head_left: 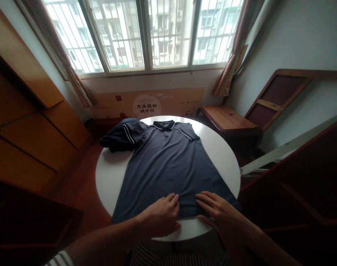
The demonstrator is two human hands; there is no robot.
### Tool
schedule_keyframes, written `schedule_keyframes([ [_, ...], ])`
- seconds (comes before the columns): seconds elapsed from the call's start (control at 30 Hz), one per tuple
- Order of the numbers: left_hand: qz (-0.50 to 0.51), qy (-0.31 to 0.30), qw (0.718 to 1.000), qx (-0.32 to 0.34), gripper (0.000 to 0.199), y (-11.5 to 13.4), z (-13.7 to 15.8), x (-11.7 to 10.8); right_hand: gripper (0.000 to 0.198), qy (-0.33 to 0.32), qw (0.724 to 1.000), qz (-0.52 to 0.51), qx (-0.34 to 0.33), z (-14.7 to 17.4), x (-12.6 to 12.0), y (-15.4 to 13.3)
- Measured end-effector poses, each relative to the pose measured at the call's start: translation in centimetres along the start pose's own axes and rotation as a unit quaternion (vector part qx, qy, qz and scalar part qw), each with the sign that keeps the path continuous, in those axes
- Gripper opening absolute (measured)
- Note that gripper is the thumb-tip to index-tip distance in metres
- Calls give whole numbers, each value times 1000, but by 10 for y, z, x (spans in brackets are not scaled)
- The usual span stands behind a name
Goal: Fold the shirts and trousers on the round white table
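Note:
A dark grey-blue polo shirt [168, 162] lies spread front up on a round white table [110, 184]. Its black collar has a white edge and points to the window; the hem is on my side. My left hand [163, 214] rests on the hem near its middle, fingers flat on the cloth, thumb apart below the edge. To its right, my right hand [218, 210] also lies on the hem, with fingers stretched out and thumb apart. Neither hand visibly grips the cloth. Next to the shirt's left sleeve sits a bunched dark garment [115, 136].
Wooden cabinets [32, 136] stand on the left. Beyond the table are a printed banner [179, 103] and a barred window [168, 37] with curtains. A wooden bench [229, 118] stands at the back right, and a dark wooden piece of furniture [296, 184] is close on the right.

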State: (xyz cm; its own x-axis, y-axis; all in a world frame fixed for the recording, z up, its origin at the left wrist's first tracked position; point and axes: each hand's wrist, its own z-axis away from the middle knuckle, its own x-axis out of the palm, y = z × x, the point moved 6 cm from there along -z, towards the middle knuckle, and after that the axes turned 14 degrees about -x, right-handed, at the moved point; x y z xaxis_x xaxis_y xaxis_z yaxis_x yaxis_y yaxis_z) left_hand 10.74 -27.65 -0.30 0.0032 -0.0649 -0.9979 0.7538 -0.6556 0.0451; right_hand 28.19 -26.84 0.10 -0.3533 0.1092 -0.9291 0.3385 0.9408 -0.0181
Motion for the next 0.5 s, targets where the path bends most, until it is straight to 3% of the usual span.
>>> schedule_keyframes([
  [0.13,-72,38,996,17,40,1,13,7,25,13,999,35,-23,5,9,-3],
  [0.37,-8,-3,997,-76,27,-11,24,1,31,5,999,40,-32,-12,11,-14],
  [0.5,-3,36,995,-89,26,-23,30,-2,25,0,999,24,-32,-24,13,-17],
])
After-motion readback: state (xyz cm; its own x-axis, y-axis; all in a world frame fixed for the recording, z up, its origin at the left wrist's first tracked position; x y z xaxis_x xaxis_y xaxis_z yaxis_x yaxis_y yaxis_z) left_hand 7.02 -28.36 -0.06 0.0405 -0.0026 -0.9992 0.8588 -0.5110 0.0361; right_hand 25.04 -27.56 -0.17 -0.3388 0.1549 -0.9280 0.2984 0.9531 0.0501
